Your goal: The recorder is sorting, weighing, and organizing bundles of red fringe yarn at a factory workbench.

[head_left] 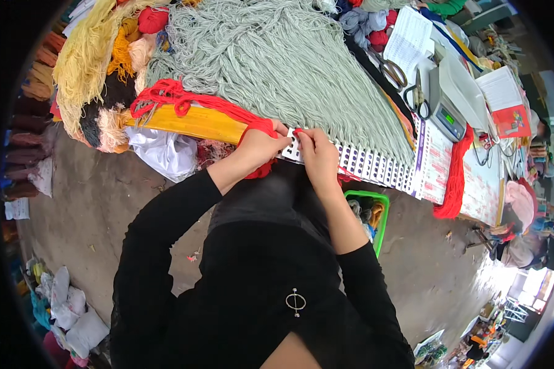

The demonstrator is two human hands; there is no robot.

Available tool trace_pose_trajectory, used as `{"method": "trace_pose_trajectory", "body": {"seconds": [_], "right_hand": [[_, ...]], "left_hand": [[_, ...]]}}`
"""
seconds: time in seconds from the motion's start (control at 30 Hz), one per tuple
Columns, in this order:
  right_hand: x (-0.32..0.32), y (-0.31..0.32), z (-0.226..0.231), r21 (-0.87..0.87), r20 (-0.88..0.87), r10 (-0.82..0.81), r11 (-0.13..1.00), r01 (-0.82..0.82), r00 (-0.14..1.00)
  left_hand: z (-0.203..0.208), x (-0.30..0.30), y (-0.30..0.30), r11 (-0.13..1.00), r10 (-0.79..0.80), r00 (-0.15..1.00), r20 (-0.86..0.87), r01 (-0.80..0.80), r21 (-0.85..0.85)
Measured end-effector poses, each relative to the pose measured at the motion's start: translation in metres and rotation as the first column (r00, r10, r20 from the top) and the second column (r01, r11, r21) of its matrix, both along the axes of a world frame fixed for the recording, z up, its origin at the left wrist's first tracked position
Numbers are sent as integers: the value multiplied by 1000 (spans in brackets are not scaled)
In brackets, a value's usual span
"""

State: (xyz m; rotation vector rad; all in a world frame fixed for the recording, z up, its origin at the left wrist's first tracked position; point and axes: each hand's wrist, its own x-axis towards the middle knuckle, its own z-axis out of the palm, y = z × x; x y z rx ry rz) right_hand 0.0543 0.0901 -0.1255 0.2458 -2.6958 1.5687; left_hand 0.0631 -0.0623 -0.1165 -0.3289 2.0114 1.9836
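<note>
Working close together in the head view, both hands met at a white punched card point(292, 149): the left hand point(258, 146) grasped red yarn point(212, 101) with its fingertips at the card, and the right hand point(318, 157) pinched a bit of red there between thumb and fingers. The red yarn trailed off leftward along a yellow board point(194, 125). Just beyond the hands, a broad mass of grey-green yarn point(277, 67) hemmed them in, its near ends meeting a row of punched strips point(375, 167). To the left lay a pale yellow hank point(83, 58), with a white bag point(163, 152) hanging below the board. On the right, two pairs of scissors point(393, 72) lay near a scale point(447, 120), and a red hank point(457, 178) drooped over the edge. Below the strips, a green basket point(380, 229) stood beside the person's legs
</note>
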Motion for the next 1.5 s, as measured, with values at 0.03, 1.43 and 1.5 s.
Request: {"method": "trace_pose_trajectory", "body": {"seconds": [0.03, 1.43, 1.5], "right_hand": [[1, -2, 1, 8, -3, -31, 999, 31, 1000], [-12, 5, -2, -532, 243, 151, 847, 1, 958], [-11, 3, -4, -432, 186, 154, 900, -60, 970]], "left_hand": [[2, -1, 0, 1000, -1, 1000, 3, 1, 3], [32, -16, -35, 844, -502, 844, 186, 432, 318], [19, -16, -20, 888, -460, 878, 133, 453, 81]]}}
